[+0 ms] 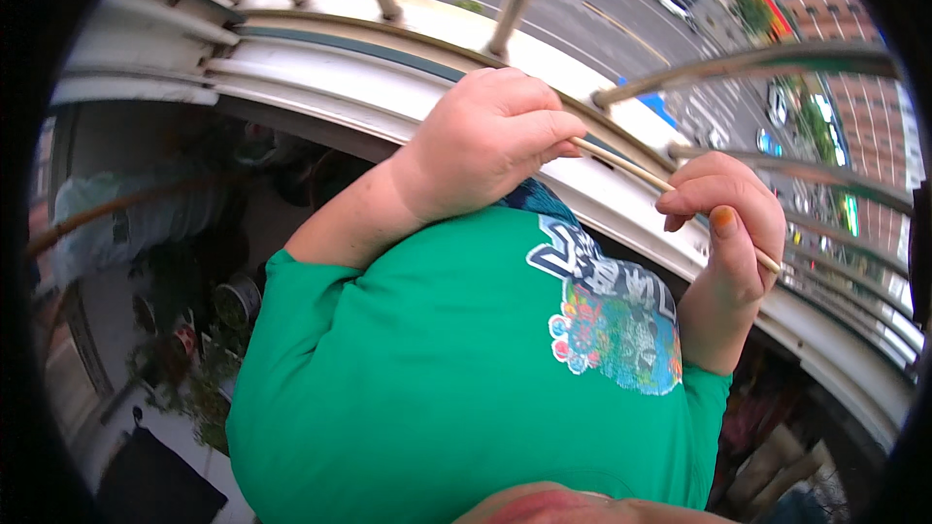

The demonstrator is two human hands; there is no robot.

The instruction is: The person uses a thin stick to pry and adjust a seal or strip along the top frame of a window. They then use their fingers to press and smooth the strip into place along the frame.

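A thin, pale wooden stick (626, 165), like a chopstick or skewer, runs slantwise between my hands over the window sill. My left hand (495, 136) is closed round its upper left end, with thumb and fingers pressed together. Lower and to the right, my right hand (733, 223) grips the other end, whose tip pokes out past the hand. One fingertip of that hand is stained orange. Dark blue patterned fabric (539, 202) shows just below my left hand, partly hidden by my green shirt (437, 349).
A white window sill (320, 92) with a track crosses ahead of me. Metal railing bars (748, 68) stand beyond it, with a street far below. Potted plants (209, 378), a clear plastic bag (107, 218) and a brown rod are at the left. A black object (160, 480) lies lower left.
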